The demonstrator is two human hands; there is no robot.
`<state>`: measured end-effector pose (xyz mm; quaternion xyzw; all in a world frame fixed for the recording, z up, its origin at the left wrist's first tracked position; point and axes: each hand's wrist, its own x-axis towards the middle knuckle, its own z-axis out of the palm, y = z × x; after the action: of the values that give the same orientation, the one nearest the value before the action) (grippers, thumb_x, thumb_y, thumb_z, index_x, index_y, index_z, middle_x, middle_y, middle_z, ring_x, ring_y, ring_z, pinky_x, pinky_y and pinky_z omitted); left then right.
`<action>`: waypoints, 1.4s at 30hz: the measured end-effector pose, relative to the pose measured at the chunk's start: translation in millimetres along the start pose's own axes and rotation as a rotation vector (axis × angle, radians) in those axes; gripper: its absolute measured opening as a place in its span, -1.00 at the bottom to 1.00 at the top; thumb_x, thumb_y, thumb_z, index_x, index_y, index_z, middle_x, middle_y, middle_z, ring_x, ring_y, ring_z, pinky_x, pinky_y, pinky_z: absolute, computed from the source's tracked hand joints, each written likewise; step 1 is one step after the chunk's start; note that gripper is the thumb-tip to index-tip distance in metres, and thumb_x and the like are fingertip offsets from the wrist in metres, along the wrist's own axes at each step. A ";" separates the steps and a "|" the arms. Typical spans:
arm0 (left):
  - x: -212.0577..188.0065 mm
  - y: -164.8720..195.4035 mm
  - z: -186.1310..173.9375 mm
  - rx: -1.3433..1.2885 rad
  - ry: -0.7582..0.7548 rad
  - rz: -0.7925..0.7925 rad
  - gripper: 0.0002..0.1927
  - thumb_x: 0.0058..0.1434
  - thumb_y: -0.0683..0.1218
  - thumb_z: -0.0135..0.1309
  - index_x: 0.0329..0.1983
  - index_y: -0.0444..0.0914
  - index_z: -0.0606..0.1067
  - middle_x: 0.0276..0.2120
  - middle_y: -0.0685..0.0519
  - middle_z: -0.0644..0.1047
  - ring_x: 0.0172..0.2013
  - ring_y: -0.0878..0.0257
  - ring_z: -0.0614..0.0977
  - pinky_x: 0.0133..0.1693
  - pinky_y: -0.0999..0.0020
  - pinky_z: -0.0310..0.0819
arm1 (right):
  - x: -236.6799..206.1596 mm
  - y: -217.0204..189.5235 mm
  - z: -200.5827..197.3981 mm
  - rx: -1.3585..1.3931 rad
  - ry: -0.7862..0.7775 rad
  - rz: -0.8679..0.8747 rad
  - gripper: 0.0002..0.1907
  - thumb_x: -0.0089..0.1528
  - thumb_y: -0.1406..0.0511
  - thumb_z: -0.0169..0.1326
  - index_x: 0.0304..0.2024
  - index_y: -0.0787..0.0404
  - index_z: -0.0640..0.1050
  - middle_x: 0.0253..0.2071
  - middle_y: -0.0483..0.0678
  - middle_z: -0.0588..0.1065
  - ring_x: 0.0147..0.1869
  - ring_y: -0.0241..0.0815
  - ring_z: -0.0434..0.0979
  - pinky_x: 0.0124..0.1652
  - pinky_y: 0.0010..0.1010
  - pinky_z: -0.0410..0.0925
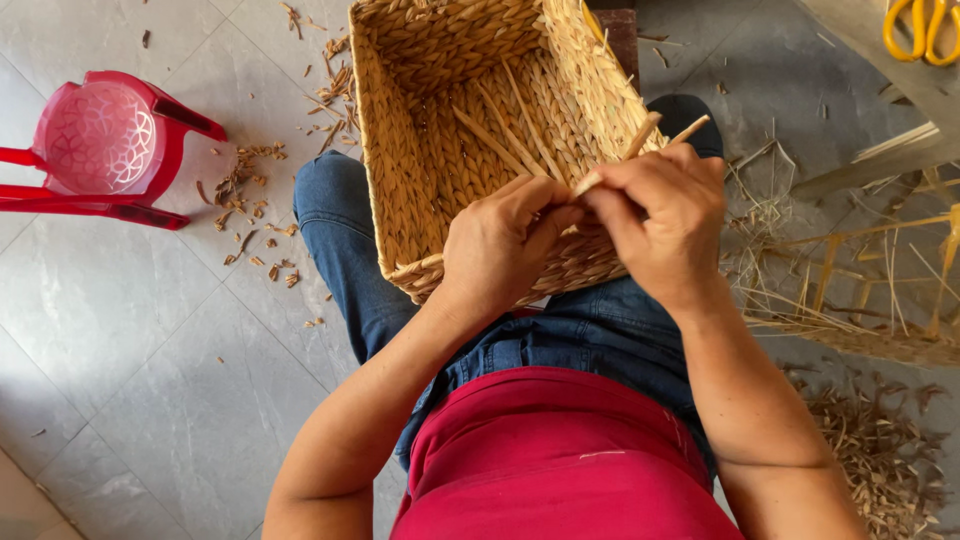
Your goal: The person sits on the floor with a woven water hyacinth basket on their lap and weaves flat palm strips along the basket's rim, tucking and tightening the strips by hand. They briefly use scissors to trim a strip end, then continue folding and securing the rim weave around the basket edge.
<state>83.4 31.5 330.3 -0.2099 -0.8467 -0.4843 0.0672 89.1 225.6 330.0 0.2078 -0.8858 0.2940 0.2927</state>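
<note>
A rectangular woven straw basket point(420, 150) rests on my lap, its opening facing up. My left hand point(505, 245) grips the near rim of the basket. Its fingers pinch the weave beside a loose straw strand point(640, 140). My right hand point(665, 220) is closed on that strand, whose pale ends stick up past my knuckles. Several loose strands lie inside the basket. The two hands touch at the fingertips over the rim.
A red plastic stool point(105, 150) stands on the grey tiled floor point(150, 350) at the left. Straw scraps litter the floor around the basket. A pile of straw and a woven frame point(870, 300) lie at the right. Yellow-handled scissors point(920, 28) sit at top right.
</note>
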 end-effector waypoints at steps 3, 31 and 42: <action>4.9 -2.3 0.2 -0.028 -0.033 -0.020 -0.85 0.28 -0.01 0.19 -0.25 -0.18 0.57 -0.38 0.01 0.59 -0.39 0.05 0.66 -0.37 0.18 0.48 | -3.5 6.8 -8.0 0.085 -0.053 0.067 -0.90 0.44 0.37 0.22 -0.01 0.20 0.57 -0.14 -0.20 0.63 -0.14 -0.20 0.60 -0.05 -0.36 0.34; -11.7 10.0 -6.9 -0.005 -0.248 -0.150 -0.74 0.09 -0.01 0.28 -0.25 -0.26 0.58 -0.35 0.04 0.57 -0.28 0.08 0.66 -0.22 0.22 0.51 | 29.9 8.1 -27.9 0.141 -0.516 -0.356 -0.86 0.21 0.37 0.24 -0.18 0.22 0.61 -0.27 -0.06 0.53 -0.16 -0.08 0.56 -0.17 -0.26 0.38; -31.0 11.2 26.8 0.463 -0.055 -0.036 -0.70 0.14 0.06 0.29 -0.24 -0.17 0.48 -0.31 0.07 0.49 -0.12 0.07 0.55 0.22 -0.18 0.12 | 25.1 4.9 -22.4 0.196 -0.617 -0.073 -0.90 0.17 0.32 0.26 -0.25 0.14 0.65 -0.34 -0.16 0.62 -0.23 -0.17 0.62 -0.13 -0.27 0.35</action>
<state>118.5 50.2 315.3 -0.1870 -0.9403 -0.2724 0.0819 76.7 238.7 358.8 0.3460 -0.8922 0.2904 -0.0008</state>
